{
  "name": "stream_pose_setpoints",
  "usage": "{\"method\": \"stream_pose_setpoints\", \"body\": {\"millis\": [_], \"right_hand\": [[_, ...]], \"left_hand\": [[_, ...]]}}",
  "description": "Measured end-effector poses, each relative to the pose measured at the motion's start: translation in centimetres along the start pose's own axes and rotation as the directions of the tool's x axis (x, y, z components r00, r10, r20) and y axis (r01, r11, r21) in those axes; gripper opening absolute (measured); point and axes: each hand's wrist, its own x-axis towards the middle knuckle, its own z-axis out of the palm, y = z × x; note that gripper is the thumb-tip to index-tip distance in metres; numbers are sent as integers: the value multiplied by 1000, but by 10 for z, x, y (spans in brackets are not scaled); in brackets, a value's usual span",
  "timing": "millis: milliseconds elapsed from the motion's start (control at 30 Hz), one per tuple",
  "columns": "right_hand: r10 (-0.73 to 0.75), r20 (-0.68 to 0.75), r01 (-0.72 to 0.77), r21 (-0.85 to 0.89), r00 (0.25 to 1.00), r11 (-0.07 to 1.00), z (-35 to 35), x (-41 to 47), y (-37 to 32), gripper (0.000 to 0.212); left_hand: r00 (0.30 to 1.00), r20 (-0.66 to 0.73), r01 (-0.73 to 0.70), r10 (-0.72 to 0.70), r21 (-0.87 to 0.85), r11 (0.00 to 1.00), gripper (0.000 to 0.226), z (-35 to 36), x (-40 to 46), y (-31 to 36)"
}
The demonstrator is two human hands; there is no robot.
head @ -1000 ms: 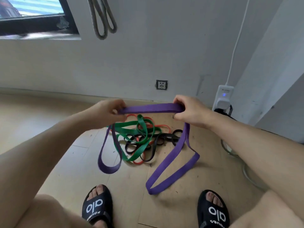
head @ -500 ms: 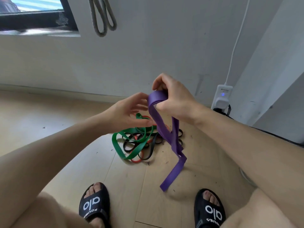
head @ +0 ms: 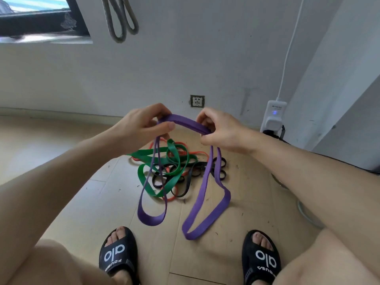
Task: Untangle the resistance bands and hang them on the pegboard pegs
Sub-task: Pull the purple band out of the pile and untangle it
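Left hand [head: 144, 124] and right hand [head: 222, 130] both gripping purple band [head: 185, 122], doubled span stretched between, loops dangling near floor, likely sorting for hanging | green band [head: 164, 159], red, black still knotted on floor [head: 61, 161] | pegboard pegs out of view; grey band [head: 120, 19] top cut off

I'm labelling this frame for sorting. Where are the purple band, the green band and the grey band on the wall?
purple band [head: 185, 123], head view, stretch held between the hands.
green band [head: 144, 177], head view, left loop on the floor.
grey band [head: 115, 27], head view, left hanging loop.
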Motion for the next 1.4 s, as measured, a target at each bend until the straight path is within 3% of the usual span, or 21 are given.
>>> {"method": "stream_pose_setpoints", "body": {"millis": [133, 233, 333, 433, 567, 633, 833, 967, 1167, 1400], "right_hand": [[43, 0, -43, -29, 999, 999, -1, 3, 6, 31], [50, -151, -40, 71, 987, 997, 0, 9, -4, 27], [65, -254, -2, 242, 965, 970, 9, 15, -29, 27], [47, -272, 49, 336, 961, 941, 22, 17, -51, 29], [18, -317, 102, 359, 948, 928, 23, 19, -64, 34], [6, -335, 113, 336, 942, 935, 22, 20, -65, 36], [26, -350, 103, 345, 937, 933, 20, 21, -70, 38], [70, -354, 91, 420, 933, 903, 25, 21, -79, 38], [209, -298, 22, 618, 932, 786, 28, 17, -93, 40], [327, -240, -35, 756, 914, 653, 36, 23, -105, 42]], "left_hand": [[997, -34, 62, -64, -54, 997, 11, -10, -1, -9], [979, 147, 143, -140, -13, 990, 13, -9, -2, -20], [941, 304, 124, -146, 88, 988, 44, 6, -4, -19], [966, 237, 109, -107, 7, 994, 53, 23, 1, -13], [998, 28, 58, -55, -101, 993, 34, 25, 5, -11], [999, -3, 46, -46, -130, 990, 34, 20, 5, -13], [998, 35, 53, -50, -100, 994, 39, 17, 3, -12], [999, 25, 33, -31, -70, 997, 65, 16, 2, -10], [997, 82, 4, -1, -35, 999, 71, 14, 4, -15], [997, 55, -47, 56, -152, 987, 54, 28, 6, -12]]}}
